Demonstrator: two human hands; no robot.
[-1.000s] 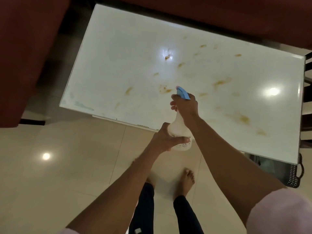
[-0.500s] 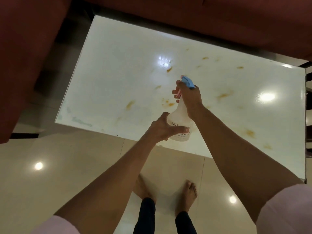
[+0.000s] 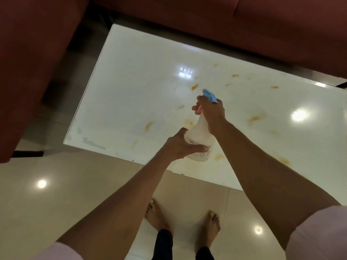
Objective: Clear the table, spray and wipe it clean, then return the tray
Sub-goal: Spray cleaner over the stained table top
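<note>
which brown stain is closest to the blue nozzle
The stain just up-left of the spray bottle's blue nozzle; the other stains lie farther off across the table.

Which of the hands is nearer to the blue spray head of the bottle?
Right. The right hand grips the neck just under the blue spray head; the left hand holds the spray bottle lower, at its base.

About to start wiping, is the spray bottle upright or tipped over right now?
Upright, leaning slightly. The spray bottle is held above the table: left hand grips its base, right hand its neck below the blue nozzle.
</note>
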